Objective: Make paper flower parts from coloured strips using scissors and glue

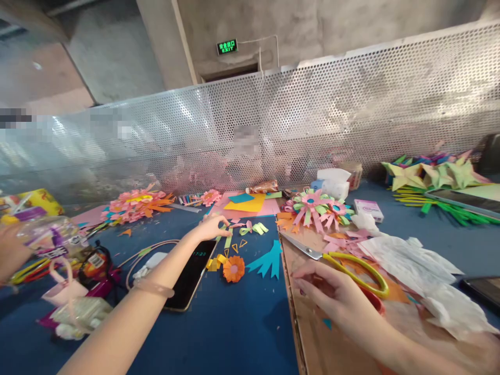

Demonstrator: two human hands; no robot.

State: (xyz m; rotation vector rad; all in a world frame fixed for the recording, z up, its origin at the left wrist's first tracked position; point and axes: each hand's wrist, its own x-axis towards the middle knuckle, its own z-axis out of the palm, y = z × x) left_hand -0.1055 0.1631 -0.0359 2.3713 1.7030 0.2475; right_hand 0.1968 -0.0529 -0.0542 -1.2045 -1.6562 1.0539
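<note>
My left hand [213, 227] reaches over the table with its fingertips closed at a light green paper strip [227, 242]. Beneath that forearm lies a black phone [191, 281]. Just right of it are an orange paper flower [233, 269], a yellow paper piece [214, 262] and a blue fringed paper piece [269, 261]. My right hand [326, 286] hovers over a brown board [312, 338], fingers loosely bent and apart, with nothing visible in them. Beside it lie yellow-handled scissors [312, 253], and a red handle shows partly behind the wrist.
Coloured paper sheets [250, 204] lie at the back, between pink paper flower bunches [135, 204] and a mixed bunch [316, 205]. Crumpled white tissues [414, 271] cover the right. A bag and pouch [66, 289] stand left, near another person's arm [13, 255]. A perforated metal panel [332, 114] rises behind.
</note>
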